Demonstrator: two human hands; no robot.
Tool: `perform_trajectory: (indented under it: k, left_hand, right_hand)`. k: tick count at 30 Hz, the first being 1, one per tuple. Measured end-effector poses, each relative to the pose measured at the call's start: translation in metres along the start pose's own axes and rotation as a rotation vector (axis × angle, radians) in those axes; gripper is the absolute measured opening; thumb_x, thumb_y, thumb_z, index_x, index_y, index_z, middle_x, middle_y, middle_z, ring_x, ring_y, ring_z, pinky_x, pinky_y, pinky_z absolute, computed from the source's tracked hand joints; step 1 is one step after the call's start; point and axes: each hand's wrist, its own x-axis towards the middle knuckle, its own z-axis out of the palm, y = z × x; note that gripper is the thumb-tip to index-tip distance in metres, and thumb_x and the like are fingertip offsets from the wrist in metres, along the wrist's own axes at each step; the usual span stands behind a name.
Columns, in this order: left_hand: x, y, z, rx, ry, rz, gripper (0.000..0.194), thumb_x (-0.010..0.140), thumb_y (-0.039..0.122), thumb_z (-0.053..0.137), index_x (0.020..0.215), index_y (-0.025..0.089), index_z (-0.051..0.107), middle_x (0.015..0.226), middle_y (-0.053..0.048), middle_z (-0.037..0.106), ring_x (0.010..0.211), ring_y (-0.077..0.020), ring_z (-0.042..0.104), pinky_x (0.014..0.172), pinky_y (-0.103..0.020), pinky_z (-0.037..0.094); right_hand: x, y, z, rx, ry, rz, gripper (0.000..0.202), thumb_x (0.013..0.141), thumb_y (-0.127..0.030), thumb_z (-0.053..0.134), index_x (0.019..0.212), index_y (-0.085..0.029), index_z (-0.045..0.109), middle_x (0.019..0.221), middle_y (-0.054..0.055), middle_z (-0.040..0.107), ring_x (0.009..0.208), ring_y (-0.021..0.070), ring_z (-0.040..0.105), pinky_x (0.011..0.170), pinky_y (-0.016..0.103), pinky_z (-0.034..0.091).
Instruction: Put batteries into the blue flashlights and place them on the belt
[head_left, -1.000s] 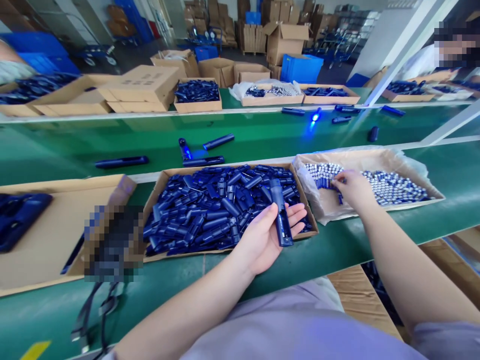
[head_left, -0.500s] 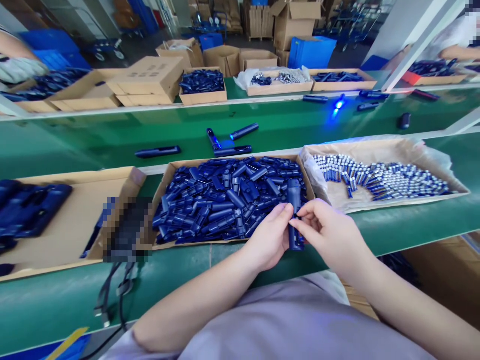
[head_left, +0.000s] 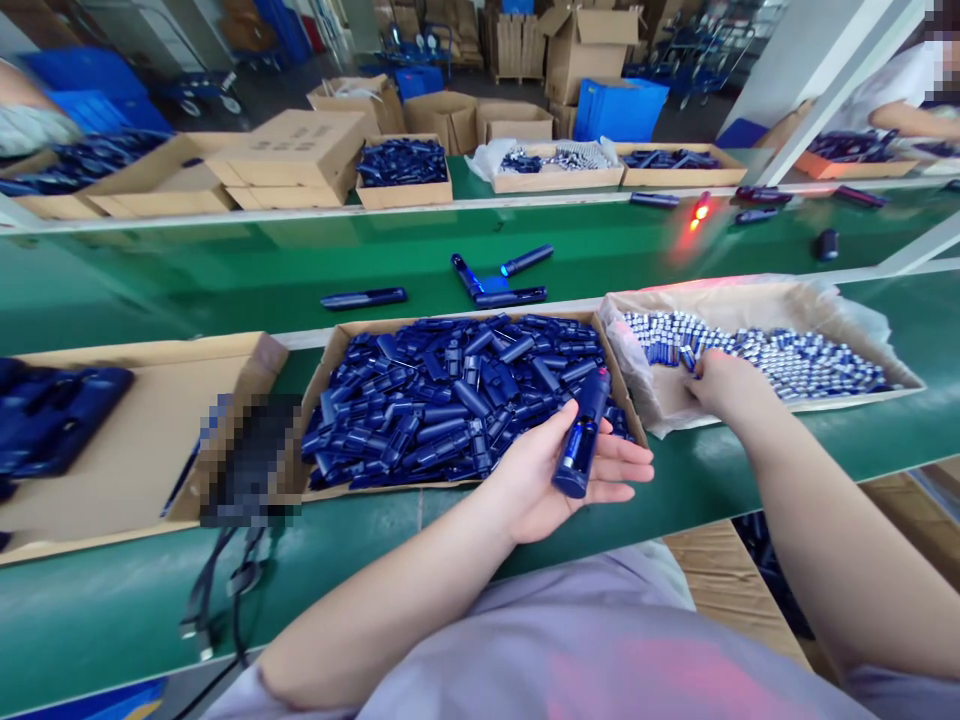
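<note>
Green bench [head_left: 352,540], L fingers [head_left: 624,470] splayed, thumb [head_left: 559,422] clamping tube [head_left: 592,400], R fingers [head_left: 703,376] at batts [head_left: 814,362], grip unclear

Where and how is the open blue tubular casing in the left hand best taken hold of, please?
Probably by the solid barrel beyond the slot, pinched across its round sides from above: the blue tubular casing lies tilted on the left hand, far end clear of its fingers, open slot facing up.

Dark-blue plastic casings [head_left: 420,410] fill a brown cardboard tray [head_left: 330,365] mid-frame, left of blue-and-silver cylindrical batteries [head_left: 802,360] in a plastic-lined box [head_left: 661,388].
</note>
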Motion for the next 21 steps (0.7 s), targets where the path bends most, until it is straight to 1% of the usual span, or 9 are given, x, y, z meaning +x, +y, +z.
perform_trajectory:
  k: [3,6,8,9,10,12,15,19,21]
  left_hand:
    - [0.001,0.001,0.001,0.014,0.012,0.014,0.051,0.101,0.044,0.028,0.093,0.01,0.064,0.095,-0.017,0.074,0.087,-0.0244,0.073,0.067,-0.028,0.058]
    - [0.001,0.0,0.002,0.057,0.04,0.034,0.051,0.101,0.045,0.026,0.093,0.01,0.062,0.093,-0.017,0.073,0.086,-0.0232,0.073,0.066,-0.027,0.058]
    - [0.003,-0.002,0.001,0.111,0.059,0.052,0.049,0.101,0.045,0.025,0.094,0.011,0.059,0.089,-0.016,0.073,0.081,-0.0225,0.073,0.063,-0.026,0.057]
    - [0.003,-0.004,0.0,0.157,0.073,0.072,0.048,0.101,0.047,0.025,0.096,0.012,0.058,0.083,-0.015,0.073,0.074,-0.0217,0.073,0.057,-0.025,0.055]
    - [0.004,-0.005,-0.001,0.216,0.093,0.103,0.046,0.1,0.05,0.028,0.098,0.013,0.056,0.075,-0.013,0.071,0.063,-0.0201,0.07,0.05,-0.023,0.052]
    - [0.006,-0.01,-0.003,0.344,0.158,0.181,0.046,0.096,0.057,0.036,0.099,0.014,0.053,0.059,-0.006,0.064,0.041,-0.0153,0.058,0.036,-0.019,0.039]
    - [0.007,-0.015,-0.004,0.435,0.246,0.292,0.045,0.09,0.06,0.048,0.094,0.016,0.053,0.057,0.0,0.056,0.037,-0.0097,0.045,0.032,-0.018,0.029]
    - [0.007,-0.017,-0.006,0.482,0.322,0.382,0.038,0.09,0.056,0.053,0.09,0.018,0.053,0.064,0.003,0.052,0.044,-0.0072,0.044,0.039,-0.018,0.036]
    - [0.006,-0.018,-0.007,0.523,0.345,0.387,0.038,0.089,0.056,0.055,0.091,0.018,0.053,0.066,0.004,0.05,0.046,-0.0073,0.044,0.041,-0.019,0.037]
  right_hand:
    - [-0.003,-0.007,0.003,0.011,-0.012,-0.01,0.027,0.079,-0.015,0.057,0.104,-0.009,0.063,0.087,0.019,0.068,0.082,0.0302,0.065,0.068,0.035,0.042]
    - [-0.026,-0.014,-0.014,0.101,0.002,-0.078,0.029,0.082,-0.018,0.057,0.111,-0.015,0.061,0.088,0.011,0.069,0.08,0.0255,0.066,0.07,0.034,0.046]
    - [-0.057,-0.025,-0.032,0.392,0.043,-0.225,0.026,0.085,-0.026,0.059,0.11,-0.02,0.06,0.091,0.005,0.069,0.08,0.0203,0.066,0.073,0.031,0.05]
    - [-0.076,-0.033,-0.041,0.619,0.06,-0.327,0.024,0.086,-0.03,0.061,0.108,-0.022,0.06,0.092,0.004,0.068,0.082,0.0184,0.067,0.074,0.029,0.053]
    - [-0.095,-0.043,-0.049,0.817,0.049,-0.417,0.023,0.086,-0.034,0.064,0.105,-0.022,0.061,0.093,0.003,0.068,0.081,0.0172,0.067,0.073,0.028,0.055]
    - [-0.129,-0.062,-0.06,1.032,0.049,-0.524,0.018,0.086,-0.034,0.066,0.098,-0.022,0.061,0.092,0.002,0.068,0.077,0.0145,0.068,0.069,0.024,0.057]
    - [-0.158,-0.085,-0.062,1.028,0.126,-0.584,0.011,0.087,-0.027,0.066,0.097,-0.023,0.062,0.091,0.001,0.069,0.074,0.0115,0.068,0.066,0.02,0.057]
    - [-0.162,-0.094,-0.052,0.882,0.177,-0.646,0.007,0.087,-0.022,0.065,0.094,-0.021,0.062,0.091,0.001,0.071,0.078,0.0132,0.069,0.065,0.021,0.057]
    - [-0.161,-0.093,-0.048,0.779,0.256,-0.72,0.005,0.089,-0.02,0.062,0.094,-0.02,0.061,0.092,0.003,0.07,0.08,0.0147,0.068,0.068,0.025,0.057]
